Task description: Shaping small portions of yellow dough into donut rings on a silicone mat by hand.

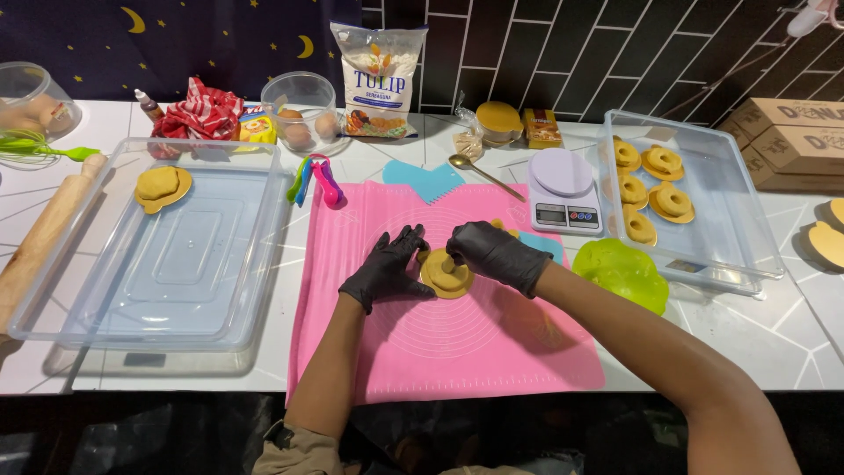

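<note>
A round of yellow dough [446,280] lies on a paper square in the middle of the pink silicone mat [457,352]. My left hand [387,266], in a black glove, rests flat beside the dough with fingers spread, touching its left edge. My right hand [494,252], also gloved in black, presses a finger down into the centre of the dough. More yellow dough [503,227] shows just behind my right hand.
A clear tray [202,290] on the left holds one dough ring [162,186]. A clear tray [730,246] on the right holds several rings. Around them are a kitchen scale [563,189], green bowl [622,271], rolling pin [44,237], flour bag [379,81], egg bowl [304,110], spoon [482,175].
</note>
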